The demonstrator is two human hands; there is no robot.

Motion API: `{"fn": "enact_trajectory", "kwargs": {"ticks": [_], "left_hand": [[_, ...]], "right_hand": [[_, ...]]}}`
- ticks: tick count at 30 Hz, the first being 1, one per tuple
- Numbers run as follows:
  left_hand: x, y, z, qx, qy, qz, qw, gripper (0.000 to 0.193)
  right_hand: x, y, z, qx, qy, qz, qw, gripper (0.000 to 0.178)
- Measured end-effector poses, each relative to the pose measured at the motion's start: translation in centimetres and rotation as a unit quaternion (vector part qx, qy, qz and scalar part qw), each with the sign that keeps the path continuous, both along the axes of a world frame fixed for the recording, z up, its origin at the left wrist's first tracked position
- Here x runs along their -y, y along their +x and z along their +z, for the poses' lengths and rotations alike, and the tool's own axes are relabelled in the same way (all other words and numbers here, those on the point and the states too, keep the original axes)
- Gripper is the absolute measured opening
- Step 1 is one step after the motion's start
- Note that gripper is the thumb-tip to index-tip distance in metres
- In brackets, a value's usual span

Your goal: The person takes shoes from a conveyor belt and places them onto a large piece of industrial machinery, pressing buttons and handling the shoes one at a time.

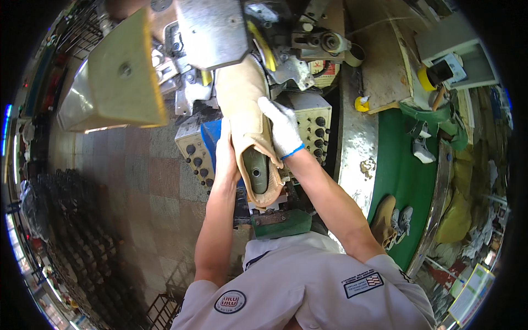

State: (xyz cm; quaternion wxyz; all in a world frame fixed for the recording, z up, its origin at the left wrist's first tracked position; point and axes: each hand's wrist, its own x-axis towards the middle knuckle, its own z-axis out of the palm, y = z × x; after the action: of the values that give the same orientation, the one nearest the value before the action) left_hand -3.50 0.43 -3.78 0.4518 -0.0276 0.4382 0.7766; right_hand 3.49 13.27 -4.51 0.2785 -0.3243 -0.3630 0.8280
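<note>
Tan boot (250, 115), both hands' grip closed.

Matt tan suede shoe (248, 118) (white knit glove (283, 129))

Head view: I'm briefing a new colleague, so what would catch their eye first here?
At centre, a tan shoe upper is pressed toe-first into a grey metal machine, gripped by the gloved right hand and the bare left hand. To the right, a green conveyor belt carries another tan shoe.
</note>
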Motion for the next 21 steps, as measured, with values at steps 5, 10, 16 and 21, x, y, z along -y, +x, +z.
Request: {"fn": "enact_trajectory", "kwargs": {"ticks": [5, 10, 16, 21], "left_hand": [[0.0, -0.6, -4.3, 0.021, -0.027, -0.006, 0.999, 0.053], [-0.6, 0.6, -2.2, -0.095, -0.07, 0.007, 0.993, 0.071], [-0.5, 0.8, -2.4, -0.148, -0.137, -0.014, 0.979, 0.072], [-0.7, 0.8, -2.2, -0.16, -0.139, -0.01, 0.977, 0.073]], "right_hand": [[0.2, 0.9, 1.2, 0.059, 0.068, 0.007, 0.996, 0.04], [2.0, 2.4, 1.0, 0.082, 0.216, -0.01, 0.973, 0.065], [0.9, 1.4, -0.5, 0.025, 0.189, 0.024, 0.981, 0.063], [1.5, 1.5, 0.1, 0.074, 0.219, -0.018, 0.973, 0.053]]}}
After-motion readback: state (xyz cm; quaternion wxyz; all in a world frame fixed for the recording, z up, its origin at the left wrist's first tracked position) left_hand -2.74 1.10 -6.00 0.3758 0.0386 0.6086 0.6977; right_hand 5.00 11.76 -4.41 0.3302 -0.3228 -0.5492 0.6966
